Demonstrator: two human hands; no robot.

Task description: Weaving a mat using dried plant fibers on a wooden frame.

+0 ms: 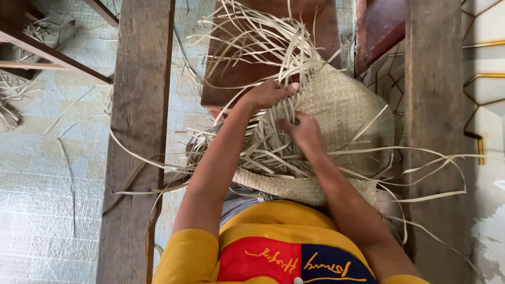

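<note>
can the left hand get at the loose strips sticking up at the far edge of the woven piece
Probably yes: the left hand already rests on the woven piece, right beside the loose strips, and nothing lies between them.

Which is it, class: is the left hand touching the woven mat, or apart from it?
Touching. The head view shows the left hand pressed onto the mat, fingers lying across the loose strips at its unfinished edge.

Loose strips (263, 42) crowd the woven mat (342, 105), hemmed between two wooden beams (139, 131); tiled floor (47, 173) lies open left.
</note>
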